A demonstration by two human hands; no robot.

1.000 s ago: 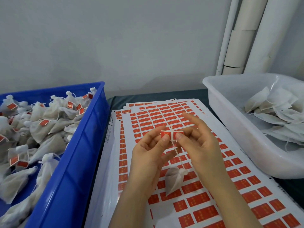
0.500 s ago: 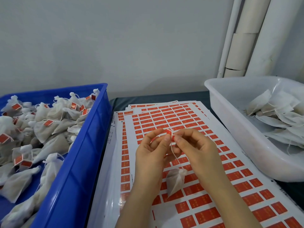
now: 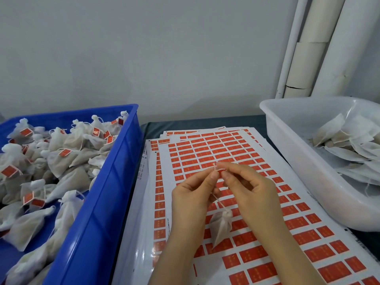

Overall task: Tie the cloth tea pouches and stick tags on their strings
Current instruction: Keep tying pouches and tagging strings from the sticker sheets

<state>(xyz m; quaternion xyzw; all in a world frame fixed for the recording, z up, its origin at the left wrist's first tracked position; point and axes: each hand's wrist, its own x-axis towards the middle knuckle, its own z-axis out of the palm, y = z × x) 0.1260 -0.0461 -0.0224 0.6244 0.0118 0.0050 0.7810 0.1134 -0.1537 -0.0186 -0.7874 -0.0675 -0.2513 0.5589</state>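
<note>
A small white cloth tea pouch point(image 3: 221, 227) hangs tied by its string point(image 3: 219, 201) below my hands, over the sticker sheets point(image 3: 205, 145). My left hand point(image 3: 193, 194) and my right hand point(image 3: 244, 188) meet fingertip to fingertip, pinching the top of the string, where a red tag point(image 3: 219, 171) is folded between the fingers and mostly hidden. The string's short ends poke up above the fingertips.
A blue crate point(image 3: 98, 202) on the left holds several tied pouches with red tags. A white tub point(image 3: 292, 157) on the right holds flat untied pouches. White pipes point(image 3: 304, 58) stand against the grey wall behind it.
The red tag, spread flat between my fingertips a second ago, has been folded over the string and pressed together. Both hands have stayed in place, fingers closing in.
</note>
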